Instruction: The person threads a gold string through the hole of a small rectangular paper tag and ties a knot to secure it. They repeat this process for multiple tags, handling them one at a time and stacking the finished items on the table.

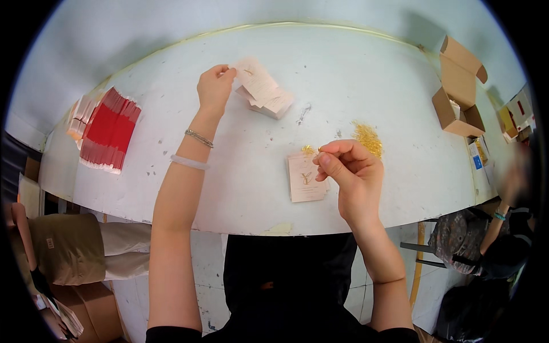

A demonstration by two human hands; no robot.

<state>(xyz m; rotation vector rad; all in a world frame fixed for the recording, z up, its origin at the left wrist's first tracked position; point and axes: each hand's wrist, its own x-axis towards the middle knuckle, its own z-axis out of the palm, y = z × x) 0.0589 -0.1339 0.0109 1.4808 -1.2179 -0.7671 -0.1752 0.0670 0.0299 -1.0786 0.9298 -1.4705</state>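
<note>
My left hand (215, 88) pinches the corner of a pale pink card (256, 79) with a gold emblem. That card lies over a loose, fanned pile of similar cards (275, 107) in the middle of the table. Closer to me, my right hand (355, 171) holds thumb and forefinger together; whatever is between them is too small to make out. Just left of those fingers sits a squared stack of the same cards (304, 186), partly covered by the hand. A few gold bits (307, 150) lie at its top edge. Behind my right hand is a heap of thin gold pieces (369, 137).
Red folded packets (111, 130) stand in a row at the left, beside pale ones (83, 117). An open cardboard box (457, 111) is at the far right, near small packs (479, 154). People sit or stand at both sides: an olive garment (66, 248) left, a forearm (495, 231) right.
</note>
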